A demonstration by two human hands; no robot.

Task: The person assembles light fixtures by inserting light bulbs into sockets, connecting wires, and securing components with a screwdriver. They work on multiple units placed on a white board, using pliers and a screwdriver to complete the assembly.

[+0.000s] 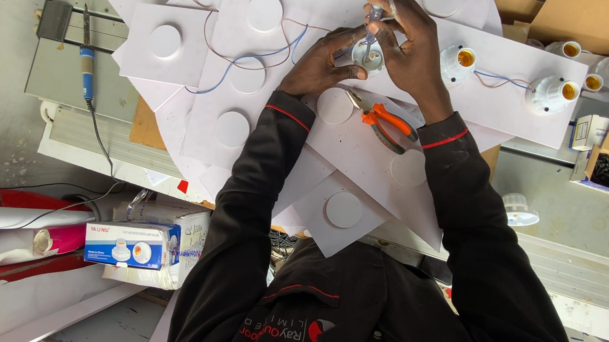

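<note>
1. White boards (371, 149), each with a raised round disc, lie overlapped across the upper centre of the frame.
2. Long white strip (507, 88), upper right, carries a row of white lamp holders (459, 62) joined by thin wires (257, 57).
3. Right hand (413, 47), upper centre, fingers closed around a small clear-handled screwdriver (373, 26), held upright over one lamp holder (368, 54).
4. Left hand (324, 62), just beside it, fingers curled against that holder, steadying it.
5. Orange-handled pliers (385, 120) lie on the boards below the hands.
6. Blue-handled soldering iron (87, 65), upper left, well apart.
</note>
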